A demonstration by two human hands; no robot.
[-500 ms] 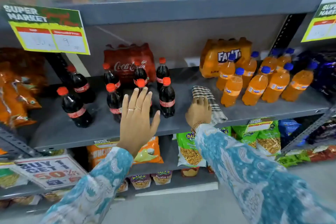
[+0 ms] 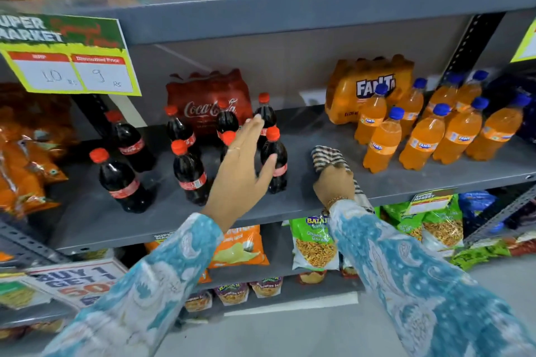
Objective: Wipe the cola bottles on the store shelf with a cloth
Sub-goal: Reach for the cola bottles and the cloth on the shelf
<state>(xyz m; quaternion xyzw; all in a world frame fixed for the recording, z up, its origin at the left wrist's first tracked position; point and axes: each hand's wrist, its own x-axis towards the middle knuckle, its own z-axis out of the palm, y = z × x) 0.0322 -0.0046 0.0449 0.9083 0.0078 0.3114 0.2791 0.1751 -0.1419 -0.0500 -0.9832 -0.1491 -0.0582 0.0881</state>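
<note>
The left hand (image 2: 242, 171) is in the air in front of the cola bottles (image 2: 190, 172), with its fingers spread wide and nothing in it. Its thumb is just beside the front right bottle (image 2: 275, 161), which stands right of the palm and a bit behind it, so this looks like the bottle the hand will take. That bottle stands straight up with its red cap on top, so the hand has to come at it from the side and wrap around its middle. Another bottle is hidden partly behind the palm. The right hand (image 2: 333, 184) is lower and more to the right. It lies on the checked cloth (image 2: 329, 156) with its fingers curled down on it. The cloth lies flat on the grey shelf (image 2: 87, 220), between the cola bottles and the orange soda bottles (image 2: 423, 139). The left hand is much nearer to the cola than the right hand is. More cola bottles stand to the left and behind, near a red wrapped pack (image 2: 203, 101) at the back. I think no bottle has been picked up yet.
</note>
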